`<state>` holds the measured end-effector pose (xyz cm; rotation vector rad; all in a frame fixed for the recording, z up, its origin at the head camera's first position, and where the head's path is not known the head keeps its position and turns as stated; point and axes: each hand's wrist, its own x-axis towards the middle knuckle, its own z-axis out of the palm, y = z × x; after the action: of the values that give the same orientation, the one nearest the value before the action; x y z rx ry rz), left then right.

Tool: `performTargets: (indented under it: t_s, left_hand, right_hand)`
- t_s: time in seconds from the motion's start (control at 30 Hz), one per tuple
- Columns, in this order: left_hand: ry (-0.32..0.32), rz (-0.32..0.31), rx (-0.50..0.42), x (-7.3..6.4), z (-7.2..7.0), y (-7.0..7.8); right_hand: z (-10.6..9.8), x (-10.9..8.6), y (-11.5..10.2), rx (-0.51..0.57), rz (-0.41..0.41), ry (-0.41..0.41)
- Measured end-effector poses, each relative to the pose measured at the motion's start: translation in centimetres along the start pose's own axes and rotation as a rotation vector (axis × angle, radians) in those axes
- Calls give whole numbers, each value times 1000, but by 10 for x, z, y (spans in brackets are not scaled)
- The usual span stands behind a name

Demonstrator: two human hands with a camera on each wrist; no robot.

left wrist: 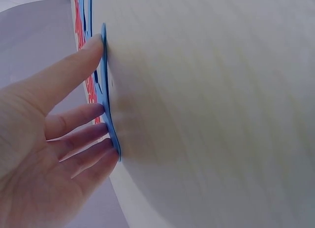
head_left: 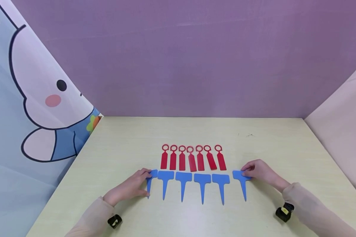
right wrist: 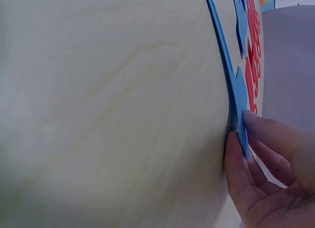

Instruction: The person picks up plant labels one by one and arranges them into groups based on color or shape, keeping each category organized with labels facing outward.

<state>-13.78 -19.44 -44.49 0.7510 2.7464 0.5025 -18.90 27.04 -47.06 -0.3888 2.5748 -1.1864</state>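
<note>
Several blue T-shaped plant labels [head_left: 184, 181] lie in a row, stems toward the person. At the row's left end, my left hand [head_left: 130, 187] rests on the outermost label [head_left: 149, 184], fingertips on its head and thumb at its narrow tip. In the left wrist view the thumb [left wrist: 74, 65] and fairly straight fingers touch that label along its length. At the right end, my right hand [head_left: 262, 172] pinches the head of another label [head_left: 242, 186] between thumb and finger. The right wrist view shows this label [right wrist: 239, 97] close to the tabletop, its head slightly raised.
Several red ring-topped tags [head_left: 182, 161] lie in a row just behind the blue labels. The pale wooden table [head_left: 130, 138] ends at a purple backdrop [head_left: 195, 65]. A cartoon-printed cloth [head_left: 6, 131] hangs at the left, a pale panel [head_left: 344, 108] at the right.
</note>
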Motion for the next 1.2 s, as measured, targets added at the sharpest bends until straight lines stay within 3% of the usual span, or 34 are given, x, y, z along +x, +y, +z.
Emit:
performTargets:
  t_s: [0.43,0.97,1.2]
  left_hand:
    - [-6,-20,-12,0,-3,1]
    - [-26,-90,4,2,-3,2]
    - [-13,-74,25,3,-2,1]
  right_hand:
    - [1,0,-7,-180,-91,4]
    - [4,-3,-9,-197,-84,-4]
    - [3,-5,-8,-221,-106,24]
